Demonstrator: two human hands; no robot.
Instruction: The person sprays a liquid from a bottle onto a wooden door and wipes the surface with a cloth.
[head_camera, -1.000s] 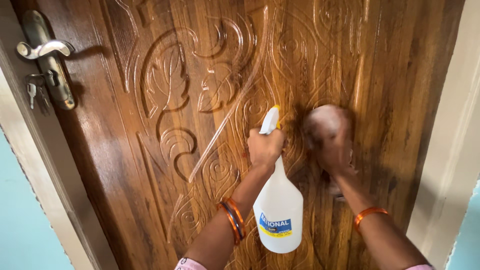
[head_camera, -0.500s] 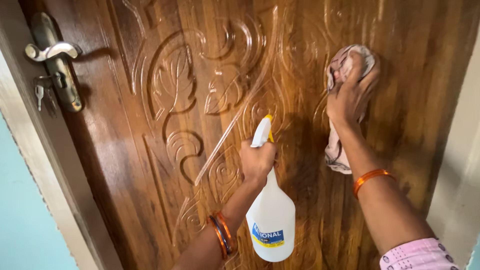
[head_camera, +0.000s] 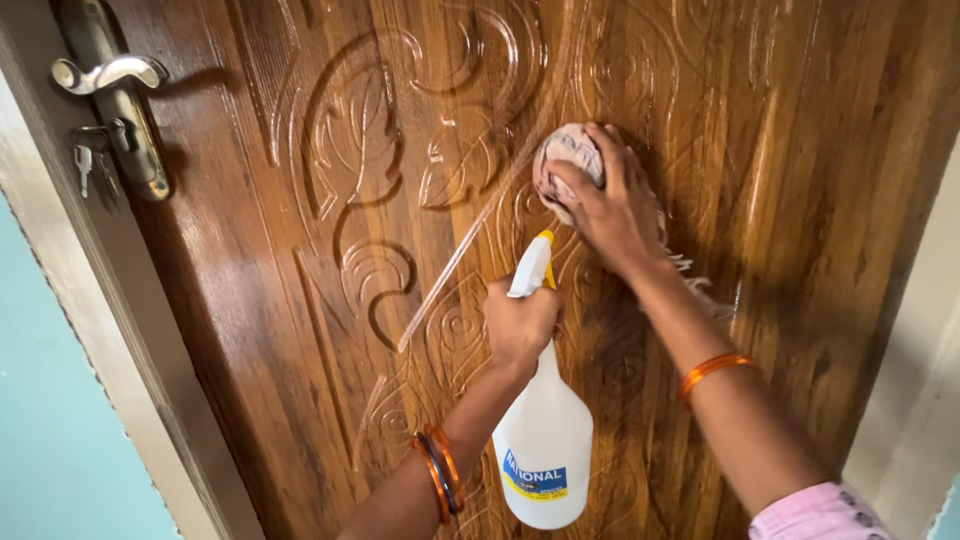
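The right hand (head_camera: 612, 205) is flattened against the carved brown wooden door (head_camera: 300, 330), fingers spread over a bunched pinkish-grey cloth (head_camera: 566, 160) so the whole palm presses the wad into the relief. That looks like the reason for the wadded shape: a bundle gets down into the grooves of the leaf and scroll carving where a flat sheet would ride over them. A frayed end of the cloth trails out below the wrist, loose against the door. The cloth sits near the middle of the door, well to the right of the silver lever handle (head_camera: 108, 72) and lower than it.

The left hand (head_camera: 520, 322) is closed tight round the neck of a white plastic spray bottle (head_camera: 545, 450) with a white and yellow nozzle head (head_camera: 533, 264), the body hanging below the fist. The nozzle points up at the door just below the cloth, kept close, I would judge, so it is ready without changing grip. I cannot tell whether a finger is on the trigger.

Orange bangles (head_camera: 440, 472) circle both wrists. A small bunch of keys (head_camera: 88, 165) hangs from the lock under the handle, and a pale blue wall (head_camera: 50, 420) borders the door frame.
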